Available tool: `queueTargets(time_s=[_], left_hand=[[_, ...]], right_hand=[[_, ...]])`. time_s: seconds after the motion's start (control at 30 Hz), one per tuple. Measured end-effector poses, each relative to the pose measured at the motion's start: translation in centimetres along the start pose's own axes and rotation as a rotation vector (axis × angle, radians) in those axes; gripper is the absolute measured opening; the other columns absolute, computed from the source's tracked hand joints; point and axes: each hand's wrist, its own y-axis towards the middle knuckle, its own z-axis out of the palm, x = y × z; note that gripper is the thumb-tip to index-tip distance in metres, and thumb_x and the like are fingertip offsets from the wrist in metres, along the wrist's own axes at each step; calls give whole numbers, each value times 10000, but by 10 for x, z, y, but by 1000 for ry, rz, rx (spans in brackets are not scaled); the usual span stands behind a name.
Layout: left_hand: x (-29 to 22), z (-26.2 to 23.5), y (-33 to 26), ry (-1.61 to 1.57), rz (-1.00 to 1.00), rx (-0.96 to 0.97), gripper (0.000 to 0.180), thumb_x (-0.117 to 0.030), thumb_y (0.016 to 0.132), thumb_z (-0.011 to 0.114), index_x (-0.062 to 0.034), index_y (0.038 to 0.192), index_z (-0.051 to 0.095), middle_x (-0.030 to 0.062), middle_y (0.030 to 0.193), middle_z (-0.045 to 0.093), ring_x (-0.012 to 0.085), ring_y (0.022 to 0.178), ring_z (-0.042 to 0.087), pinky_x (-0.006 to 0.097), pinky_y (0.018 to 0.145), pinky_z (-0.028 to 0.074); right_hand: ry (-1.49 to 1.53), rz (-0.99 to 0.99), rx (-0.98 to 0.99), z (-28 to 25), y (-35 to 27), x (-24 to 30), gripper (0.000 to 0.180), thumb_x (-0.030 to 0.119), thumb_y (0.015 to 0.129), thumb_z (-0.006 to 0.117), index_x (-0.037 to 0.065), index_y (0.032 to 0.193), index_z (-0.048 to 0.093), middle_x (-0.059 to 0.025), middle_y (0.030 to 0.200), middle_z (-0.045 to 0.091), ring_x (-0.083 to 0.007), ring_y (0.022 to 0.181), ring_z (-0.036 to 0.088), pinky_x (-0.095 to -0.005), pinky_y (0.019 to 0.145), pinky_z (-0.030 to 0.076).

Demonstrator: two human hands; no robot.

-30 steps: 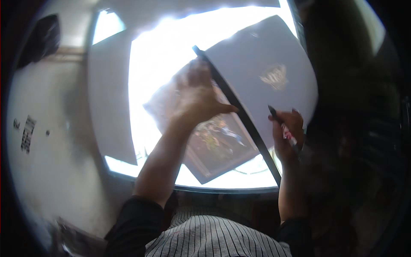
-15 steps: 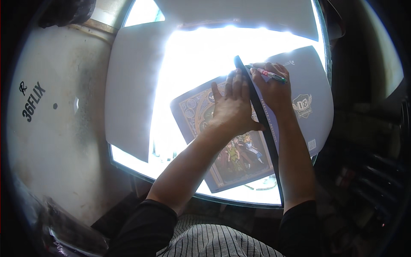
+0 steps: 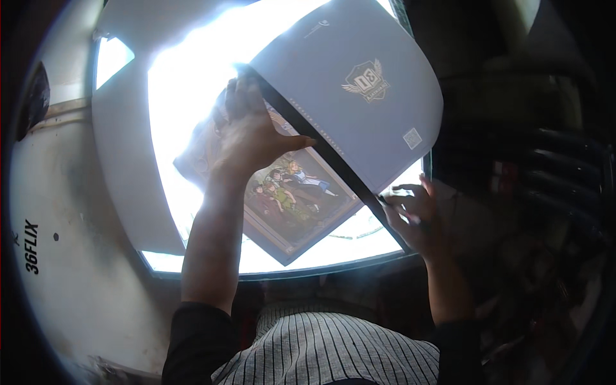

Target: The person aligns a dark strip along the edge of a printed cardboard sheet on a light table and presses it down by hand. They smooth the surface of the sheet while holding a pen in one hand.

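Observation:
A printed cover sheet (image 3: 391,135) with a purple-grey back panel lies on a brightly lit glass tabletop (image 3: 359,241). Its front panel, to the left, carries a framed drawing of cartoon figures (image 3: 289,189). A long black ruler (image 3: 330,151) crosses the sheet slantwise, between the two panels. My left hand (image 3: 247,138) rests flat on the front panel and the ruler, fingers and thumb spread. Near the ruler's lower end, my right hand (image 3: 414,218) is pinched by the sheet's bottom edge. The pen seen in it earlier is mostly hidden now.
A large pale sheet (image 3: 128,154) lies on the left part of the lit glass. Left of it stands a white surface (image 3: 70,308) with black lettering. Dark, tube-like shapes (image 3: 539,173) are to the right of the table.
My right hand has moved down along the ruler from its upper part to the sheet's bottom edge. The view has turned; my left hand still presses the ruler.

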Motion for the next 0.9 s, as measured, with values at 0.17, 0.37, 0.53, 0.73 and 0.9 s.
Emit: queueTargets(time_s=[0.17,0.37,0.53,0.73,0.9], left_hand=[[1,-2,3,47,14,16,1473,-758,557,822,53,1548,93,261,1639,46,401,1536,-27,589,1221,60],[73,-24,3,3,-99,-41,1354,-856,585,728,98,1450,311,274,1474,365,412,1422,292,601,1129,206],[56,-41,21,-45,-187,73,971,-551,589,921,-10,1277,498,236,1334,479,350,1320,426,487,1035,406],[63,-79,54,-17,59,-151,598,-245,824,799,-62,1292,474,180,1017,663,384,992,664,439,953,504],[90,-247,189,670,266,-1003,486,-290,891,715,-139,1311,520,164,1201,591,356,1141,588,513,939,462]], right_hand=[[45,223,-37,-23,-73,8,274,66,838,741,127,1100,694,-23,962,740,-227,1065,669,-541,1123,301],[-109,136,-204,48,-50,25,529,131,828,720,156,1322,533,-81,1371,619,-325,1307,534,-582,1158,254],[-218,42,-295,68,-65,13,538,126,833,629,183,1349,488,-84,1383,607,-346,1315,520,-624,1164,238],[-183,79,-318,68,-65,16,440,101,868,634,126,1287,503,-134,1293,640,-347,1250,573,-586,1139,295],[-231,72,-332,69,-60,24,394,56,908,642,94,1277,506,-150,1249,650,-358,1193,606,-582,1111,323]])
